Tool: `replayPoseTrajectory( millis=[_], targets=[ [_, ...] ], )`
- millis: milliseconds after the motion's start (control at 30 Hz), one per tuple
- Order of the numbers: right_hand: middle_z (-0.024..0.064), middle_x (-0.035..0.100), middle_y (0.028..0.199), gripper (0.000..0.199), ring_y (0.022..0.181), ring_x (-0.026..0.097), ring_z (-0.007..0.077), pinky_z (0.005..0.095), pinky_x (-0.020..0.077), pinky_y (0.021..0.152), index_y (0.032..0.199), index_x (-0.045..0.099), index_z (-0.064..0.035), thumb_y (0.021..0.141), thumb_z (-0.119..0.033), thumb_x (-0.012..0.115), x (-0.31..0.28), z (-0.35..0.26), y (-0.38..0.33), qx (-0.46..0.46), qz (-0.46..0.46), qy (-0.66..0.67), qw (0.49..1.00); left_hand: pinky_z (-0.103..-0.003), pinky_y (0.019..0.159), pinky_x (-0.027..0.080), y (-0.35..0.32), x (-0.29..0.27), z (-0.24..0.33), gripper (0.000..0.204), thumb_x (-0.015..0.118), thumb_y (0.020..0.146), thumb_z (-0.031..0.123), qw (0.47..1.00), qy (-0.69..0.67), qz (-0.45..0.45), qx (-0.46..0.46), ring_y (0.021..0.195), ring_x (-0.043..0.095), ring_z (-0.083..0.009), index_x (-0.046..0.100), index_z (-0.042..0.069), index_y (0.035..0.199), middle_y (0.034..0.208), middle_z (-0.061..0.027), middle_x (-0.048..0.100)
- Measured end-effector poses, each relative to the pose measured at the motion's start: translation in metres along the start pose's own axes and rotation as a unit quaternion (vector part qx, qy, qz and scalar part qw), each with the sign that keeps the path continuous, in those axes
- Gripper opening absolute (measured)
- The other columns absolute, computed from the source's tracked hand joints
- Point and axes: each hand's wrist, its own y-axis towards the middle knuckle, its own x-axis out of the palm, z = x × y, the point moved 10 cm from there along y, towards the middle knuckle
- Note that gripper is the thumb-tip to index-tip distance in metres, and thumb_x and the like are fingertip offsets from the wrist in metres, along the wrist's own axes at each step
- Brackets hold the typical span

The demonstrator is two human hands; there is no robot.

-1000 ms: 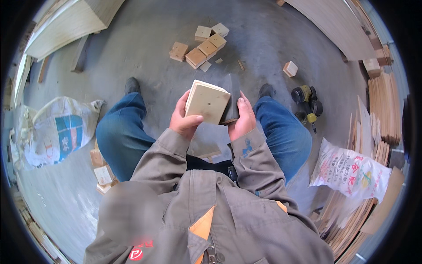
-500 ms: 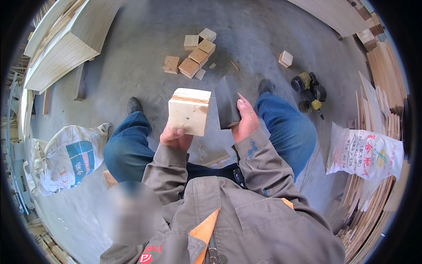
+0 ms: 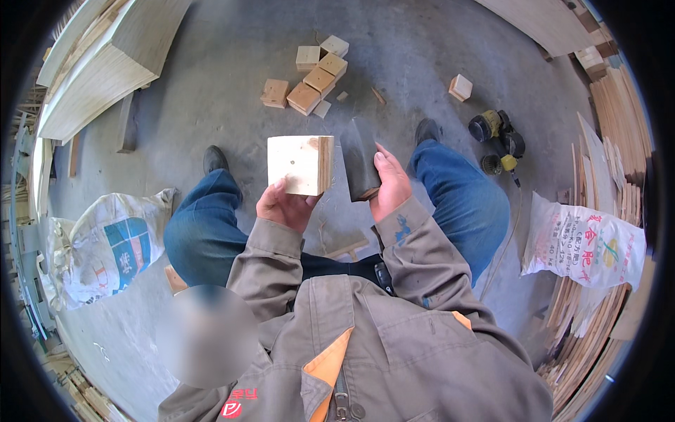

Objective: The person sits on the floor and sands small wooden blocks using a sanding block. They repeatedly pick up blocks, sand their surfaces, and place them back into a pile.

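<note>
A pale square wood block [image 3: 294, 166] with layered edges is held up in my left hand [image 3: 285, 205], thumb on its face and fingers beneath. The layered side of the block faces right. My right hand [image 3: 391, 184] is closed on a dark, flat-faced sanding block [image 3: 360, 163] with a brown lower edge, held upright. A narrow gap separates the dark face from the wood block. Below them on the floor lie several similar wood blocks [image 3: 304, 97] in a loose cluster.
One wood block [image 3: 460, 87] lies apart at the right, near a yellow-and-black power tool [image 3: 496, 141] with a cord. Woven sacks stand at left [image 3: 116, 246] and right [image 3: 587, 243]. Stacked plywood sheets [image 3: 105, 77] rise at far left; wood strips [image 3: 598, 302] line the right.
My left hand has turned the wood block, so its layered edge now faces right instead of up. The sanding block has shifted slightly and stays in my right hand.
</note>
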Motion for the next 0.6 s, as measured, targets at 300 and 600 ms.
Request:
replayPoseTrajectory(
  millis=[300, 600],
  targets=[
    [0.0155, 0.064, 0.134, 0.044, 0.117, 0.064, 0.0203, 0.0334, 0.0521, 0.101, 0.147, 0.05, 0.0044, 0.108, -0.016, 0.05, 0.009, 0.0, -0.005, -0.016, -0.018, -0.037, 0.999, -0.055, 0.105, 0.054, 0.0, -0.01, 0.001, 0.071, 0.07, 0.085, 0.044, 0.995, -0.037, 0.089, -0.013, 0.125, 0.062, -0.0375, 0.053, 0.009, 0.144, 0.138, -0.0172, 0.06],
    [0.0112, 0.063, 0.136, 0.046, 0.118, 0.059, 0.0151, 0.0282, 0.0474, 0.103, 0.149, 0.05, 0.0026, 0.108, -0.017, 0.053, 0.024, -0.009, -0.014, -0.091, -0.085, -0.134, 0.983, -0.058, 0.107, 0.051, 0.001, -0.009, -0.001, 0.069, 0.071, 0.083, 0.036, 0.996, -0.026, 0.089, 0.0, 0.13, 0.057, -0.038, 0.053, 0.01, 0.145, 0.139, -0.0155, 0.061]
  ],
)
